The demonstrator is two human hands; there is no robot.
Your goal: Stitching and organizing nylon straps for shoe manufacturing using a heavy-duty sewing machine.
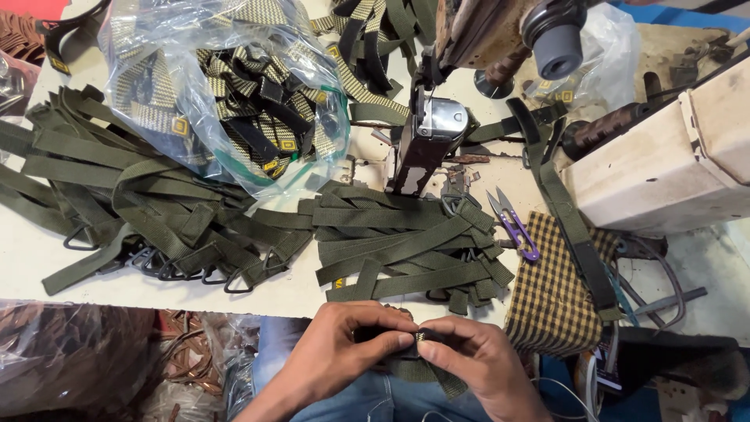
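Both my hands meet just below the table's front edge, over my lap. My left hand and my right hand pinch the same olive webbing strap, with a small dark fitting between the fingertips. The strap's loose end hangs down under my right hand. Directly above them on the table lies a pile of olive straps with metal rings, under the head of a sewing machine.
A larger heap of olive straps covers the table's left. A clear plastic bag of patterned straps sits behind it. Purple thread snips lie beside a checked cloth. A beige machine body stands at right.
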